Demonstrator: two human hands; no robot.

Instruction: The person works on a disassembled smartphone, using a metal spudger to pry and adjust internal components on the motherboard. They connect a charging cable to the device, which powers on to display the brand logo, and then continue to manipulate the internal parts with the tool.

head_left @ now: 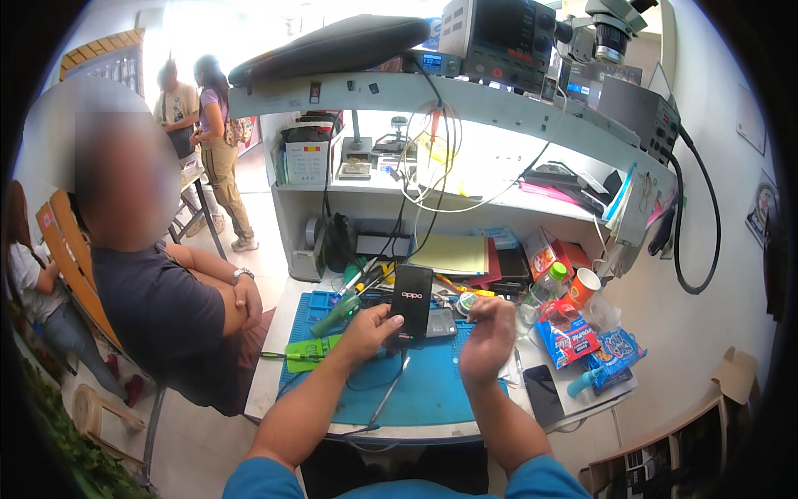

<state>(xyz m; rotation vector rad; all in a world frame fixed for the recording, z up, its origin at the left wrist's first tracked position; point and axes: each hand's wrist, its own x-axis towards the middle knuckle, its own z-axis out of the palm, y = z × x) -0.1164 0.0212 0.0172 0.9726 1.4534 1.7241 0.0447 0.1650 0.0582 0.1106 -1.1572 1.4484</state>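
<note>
A black smartphone (411, 304) stands tilted up over the blue work mat (349, 405), its lit screen dark with a white logo. My left hand (376, 330) grips its left edge, thumb on the front. To the right of the phone my right hand (489, 341) is raised with its fingers curled in; whatever they may hold is hidden. Behind the phone lies a grey, flat, boxy device (441, 323). A thin pen-like tool (388, 391) lies on the mat below. Left of my left hand are a bright green device (311, 353) and a green-handled tool (336, 316).
A second phone (544, 394) lies at right, near snack packets (568, 334), an orange cup (584, 286) and a green-capped bottle (552, 281). Cables (440, 158) hang from the shelf (349, 93), which bears instruments (509, 41). A person (158, 308) sits close at left, arms folded.
</note>
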